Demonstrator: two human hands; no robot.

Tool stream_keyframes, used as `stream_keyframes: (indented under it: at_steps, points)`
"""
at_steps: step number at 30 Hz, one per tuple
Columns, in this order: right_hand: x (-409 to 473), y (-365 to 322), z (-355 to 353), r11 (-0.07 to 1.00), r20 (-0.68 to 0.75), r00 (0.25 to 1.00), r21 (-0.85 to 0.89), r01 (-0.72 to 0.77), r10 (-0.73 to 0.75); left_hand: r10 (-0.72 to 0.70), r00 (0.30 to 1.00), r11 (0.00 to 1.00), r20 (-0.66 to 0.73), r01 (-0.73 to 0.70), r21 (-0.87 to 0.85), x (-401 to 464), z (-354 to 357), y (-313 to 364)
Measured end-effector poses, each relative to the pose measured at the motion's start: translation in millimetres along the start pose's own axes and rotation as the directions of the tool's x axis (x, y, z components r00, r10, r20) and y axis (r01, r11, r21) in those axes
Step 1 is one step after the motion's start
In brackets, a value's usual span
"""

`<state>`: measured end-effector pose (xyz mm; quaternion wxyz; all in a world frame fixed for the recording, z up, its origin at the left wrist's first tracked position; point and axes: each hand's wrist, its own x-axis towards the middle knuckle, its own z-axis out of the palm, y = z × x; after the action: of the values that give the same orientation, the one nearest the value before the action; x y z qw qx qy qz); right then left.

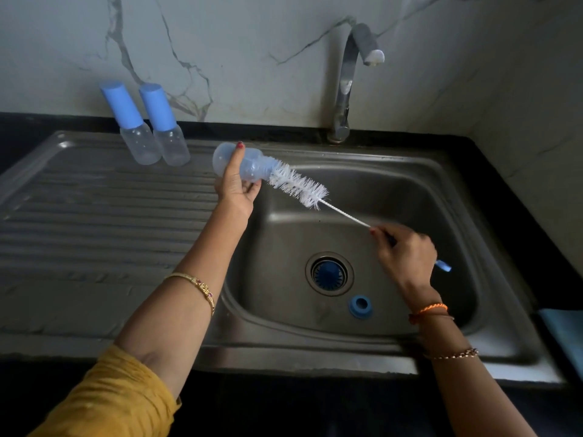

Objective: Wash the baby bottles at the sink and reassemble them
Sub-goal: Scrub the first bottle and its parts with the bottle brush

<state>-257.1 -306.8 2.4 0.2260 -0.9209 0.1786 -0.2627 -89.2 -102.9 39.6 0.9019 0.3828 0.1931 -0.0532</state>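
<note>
While left-hand fingers (235, 171) grip the bottle (243, 162) sideways over the sink (410, 197), right-hand fingers (383, 233) pinch the brush (298, 186) for scrubbing.

No readable text, labels or numbers anywhere in view.

The two capped bottles (154, 121) standing on the drainboard carry faint pale marks on their clear bodies, perhaps measuring lines, but they are too small and blurred to read. The open bottle (243, 164) held over the sink (410, 190) shows only faint raised specks through its plastic, nothing legible. The blue caps, the brush (298, 186), the blue ring (360, 306) in the basin, the tap (347, 86) and the marbled wall (220, 42) bear no brand, sign or lettering that can be made out.
</note>
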Motion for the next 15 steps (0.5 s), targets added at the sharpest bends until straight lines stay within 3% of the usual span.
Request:
stream_keyframes:
  at_steps: [1,3,4,5,6,7,8,9,11,15]
  points:
    - [0.5,1.2,0.7,0.998,0.049,0.998,0.058,-0.029,0.026,0.007,0.999,1.000,0.036,-0.007,-0.005,-0.4,1.0,-0.9]
    - [2.8,3.6,3.4,0.911,0.372,0.918,0.317,-0.263,0.136,0.032,0.991,0.999,0.130,-0.028,-0.028,-1.7,1.2,-0.3]
    - [3.6,3.9,2.3,0.767,0.589,0.790,0.427,-0.480,0.167,0.049,0.980,0.998,0.193,-0.039,-0.054,-3.7,0.7,1.0]
    - [4.6,3.8,1.6,0.576,0.776,0.613,0.436,-0.692,0.148,0.060,0.962,0.995,0.267,-0.037,-0.090,-6.4,0.3,2.6]
    - [4.8,3.2,1.0,0.423,0.885,0.456,0.379,-0.823,0.095,0.059,0.938,0.992,0.341,-0.018,-0.123,-7.5,-0.6,3.5]
    - [4.2,3.8,2.0,0.365,0.924,0.379,0.338,-0.867,0.045,0.066,0.913,0.988,0.403,-0.002,-0.156,-8.1,-1.6,4.0]
    - [3.4,4.8,3.2,0.385,0.928,0.371,0.333,-0.861,0.025,0.076,0.890,0.981,0.449,0.013,-0.192,-8.6,-2.1,3.8]
    - [3.2,7.1,5.7,0.447,0.911,0.412,0.354,-0.821,0.035,0.087,0.880,0.976,0.467,0.019,-0.218,-9.7,-2.4,3.7]
    - [0.2,7.0,7.8,0.579,0.820,0.572,0.449,-0.681,0.036,0.108,0.903,0.972,0.415,-0.009,-0.234,-11.3,-3.1,2.7]
    - [-1.9,3.7,4.1,0.734,0.560,0.828,0.548,-0.401,0.035,0.132,0.960,0.976,0.248,-0.082,-0.203,-9.5,-6.8,2.4]
